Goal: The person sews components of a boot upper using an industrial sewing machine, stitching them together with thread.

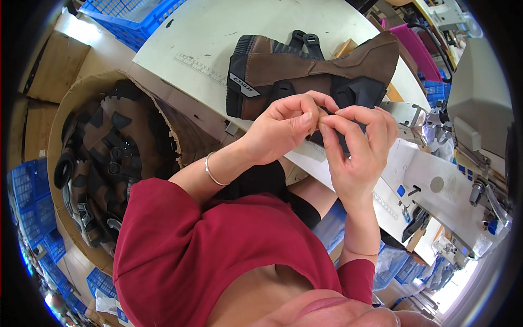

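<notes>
White tabletop (218,24) spreads beneath a worker's hands on a workshop floor, its surface marked with printed rulers and a few dark scuffs. Seated close to it, the person wears a dark red top (234,234) with short sleeves. At the person's left stands a round cardboard bin (56,136), loaded with brown and black boots (117,136) lying in a jumble. Across the table, on the right, stands a pale sewing machine (482,98), while a blue crate (136,22) sits past the table's far left corner. One brown and black boot (310,65) lies on its side on the tabletop just beyond the hands, its ridged sole toward the left and its shaft toward the right. In front of it, the left hand (283,128) and the right hand (362,144) are raised and brought together, thumbs and forefingers pinched tip to tip; whether anything small is caught between them cannot be told. A piece of wood (344,49) shows behind the boot's shaft. Smallest of all, a thin pale bangle (210,170) circles the left wrist.
</notes>
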